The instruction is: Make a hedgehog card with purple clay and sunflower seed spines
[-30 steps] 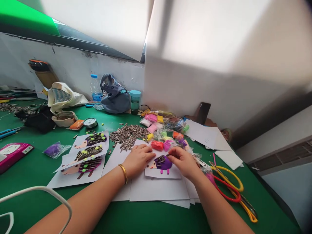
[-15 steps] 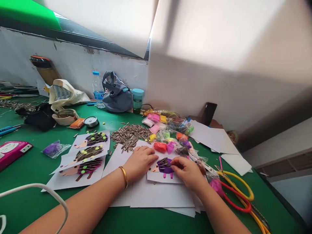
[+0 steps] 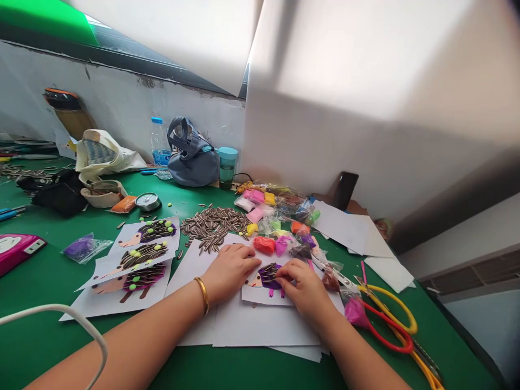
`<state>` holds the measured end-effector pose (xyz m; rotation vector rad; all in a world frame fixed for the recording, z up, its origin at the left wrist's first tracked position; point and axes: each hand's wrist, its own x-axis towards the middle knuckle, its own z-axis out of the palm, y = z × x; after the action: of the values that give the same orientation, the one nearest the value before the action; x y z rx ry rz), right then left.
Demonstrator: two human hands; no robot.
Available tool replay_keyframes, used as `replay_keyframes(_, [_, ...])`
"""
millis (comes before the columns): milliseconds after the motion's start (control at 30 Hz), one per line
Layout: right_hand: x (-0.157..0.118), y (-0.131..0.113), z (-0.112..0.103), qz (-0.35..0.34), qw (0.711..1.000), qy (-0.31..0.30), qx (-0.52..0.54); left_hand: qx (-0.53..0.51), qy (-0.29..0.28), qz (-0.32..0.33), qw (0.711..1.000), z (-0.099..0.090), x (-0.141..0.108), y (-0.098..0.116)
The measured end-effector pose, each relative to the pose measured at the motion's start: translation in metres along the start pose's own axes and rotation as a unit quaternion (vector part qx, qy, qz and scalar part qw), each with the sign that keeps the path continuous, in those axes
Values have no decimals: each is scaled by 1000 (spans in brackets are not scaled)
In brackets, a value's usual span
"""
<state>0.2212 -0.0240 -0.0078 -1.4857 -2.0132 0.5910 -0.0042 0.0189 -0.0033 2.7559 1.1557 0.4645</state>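
A small paper bears a clay hedgehog (image 3: 270, 275) with a purple body, pale face and pink feet; striped sunflower seeds stand in its back. My left hand (image 3: 231, 271), a gold bangle at its wrist, lies flat on the papers, fingertips at the card's upper left edge. Over the hedgehog's right side, my right hand (image 3: 303, 284) pinches at the purple clay, with a sunflower seed at its fingertips, mostly hidden by the fingers. Beneath the card lie white sheets (image 3: 260, 327). Behind my left hand is a heap of sunflower seeds (image 3: 213, 225).
Finished-looking hedgehog cards (image 3: 152, 257) overlap on the left. Bagged coloured clay (image 3: 264, 245) lies behind my hands. Scissors with red and yellow handles (image 3: 400, 330) rest at right. A white cable (image 3: 52, 309) arches at front left. A bottle (image 3: 160, 149), bag (image 3: 193, 160) and cup (image 3: 227, 165) stand by the wall.
My right hand has shifted slightly left over the hedgehog, its fingertips now closer to the seeds on the back. My left hand stays in place on the paper. The view has turned slightly.
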Motion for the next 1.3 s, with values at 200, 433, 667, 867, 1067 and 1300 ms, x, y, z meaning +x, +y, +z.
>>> replay_keyframes(200, [0, 0, 2, -4, 1000, -3, -23, -1, -3, -5, 1000, 0, 0, 0])
replay_keyframes(433, [0, 3, 5, -51, 996, -4, -74, -4, 0, -4, 1000, 3, 0, -2])
replay_keyframes(667, [-1, 2, 8, -64, 996, -3, -61, -4, 5, -3, 1000, 2, 0, -1])
replay_keyframes(867, [3, 15, -11, -40, 998, 49, -24, -23, 8, -6, 1000, 3, -1, -2])
replay_keyframes(1067, [5, 26, -11, -18, 993, 23, -113, -67, 13, -36, 997, 7, 0, -8])
replay_keyframes(1300, [4, 21, -9, 8, 992, -21, -124, -95, 58, -100, 989, 4, 5, -24])
